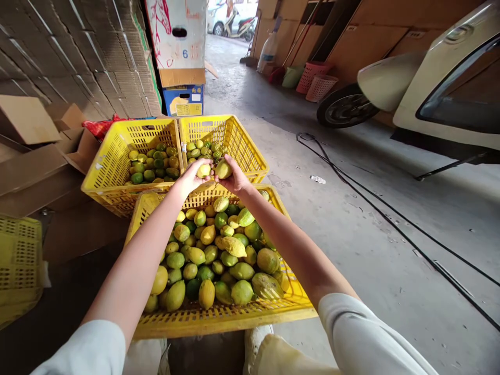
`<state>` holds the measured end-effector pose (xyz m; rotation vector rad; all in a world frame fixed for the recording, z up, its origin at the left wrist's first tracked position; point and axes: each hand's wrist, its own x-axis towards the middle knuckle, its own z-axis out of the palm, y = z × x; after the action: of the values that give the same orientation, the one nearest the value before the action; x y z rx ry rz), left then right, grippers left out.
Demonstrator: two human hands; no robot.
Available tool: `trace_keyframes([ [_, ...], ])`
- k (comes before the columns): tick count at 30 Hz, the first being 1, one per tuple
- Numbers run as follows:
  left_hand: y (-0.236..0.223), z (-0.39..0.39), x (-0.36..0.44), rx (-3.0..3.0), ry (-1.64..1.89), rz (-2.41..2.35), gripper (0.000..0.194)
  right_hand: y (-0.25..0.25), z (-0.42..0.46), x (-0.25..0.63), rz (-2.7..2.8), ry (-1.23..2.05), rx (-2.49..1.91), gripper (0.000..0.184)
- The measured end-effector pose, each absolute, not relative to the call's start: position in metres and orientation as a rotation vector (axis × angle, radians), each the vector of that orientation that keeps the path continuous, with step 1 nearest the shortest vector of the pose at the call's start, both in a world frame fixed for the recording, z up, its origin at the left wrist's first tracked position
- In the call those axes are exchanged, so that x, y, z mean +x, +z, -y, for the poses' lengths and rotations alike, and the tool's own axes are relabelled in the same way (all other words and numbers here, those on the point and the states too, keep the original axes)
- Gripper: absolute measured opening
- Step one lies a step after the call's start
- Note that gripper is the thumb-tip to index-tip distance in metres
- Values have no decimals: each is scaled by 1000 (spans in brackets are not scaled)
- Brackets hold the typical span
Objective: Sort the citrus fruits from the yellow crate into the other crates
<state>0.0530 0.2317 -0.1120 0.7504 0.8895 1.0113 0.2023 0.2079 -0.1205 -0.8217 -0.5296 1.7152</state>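
My left hand (189, 180) is closed around a yellow lemon (203, 171). Beside it my right hand (236, 178) grips another lemon (223, 169), a greener yellow. Both hands hover over the near rim of the back right yellow crate (248, 151), where green and yellow lemons lie. Below my forearms is the front yellow crate (219, 322), holding many lemons (234, 246) from deep green to yellow. The back left crate (111, 151) has a heap of mostly green lemons (156, 162) in it.
Flattened cardboard (78, 52) is stacked at the left, with open boxes (31, 156) below. Printed cartons (176, 41) stand behind the crates. A black cable (363, 195) crosses the floor at right, near a parked scooter (437, 88). Pink baskets (312, 75) sit by the wall.
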Motion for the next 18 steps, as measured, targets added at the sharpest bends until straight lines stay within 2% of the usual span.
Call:
trace_keyframes([
  [7, -83, -246, 48, 737, 1052, -865, 17, -98, -219, 180, 315, 1747, -584, 39],
  [12, -70, -197, 26, 597, 996, -795, 13, -88, -189, 180, 223, 1871, -661, 35],
  [16, -59, -173, 10, 571, 1000, -783, 24, -74, -175, 180, 43, 1908, -702, 34],
  [18, -53, -172, 8, 611, 1069, -783, 18, -63, -172, 179, 69, 1914, -680, 34],
])
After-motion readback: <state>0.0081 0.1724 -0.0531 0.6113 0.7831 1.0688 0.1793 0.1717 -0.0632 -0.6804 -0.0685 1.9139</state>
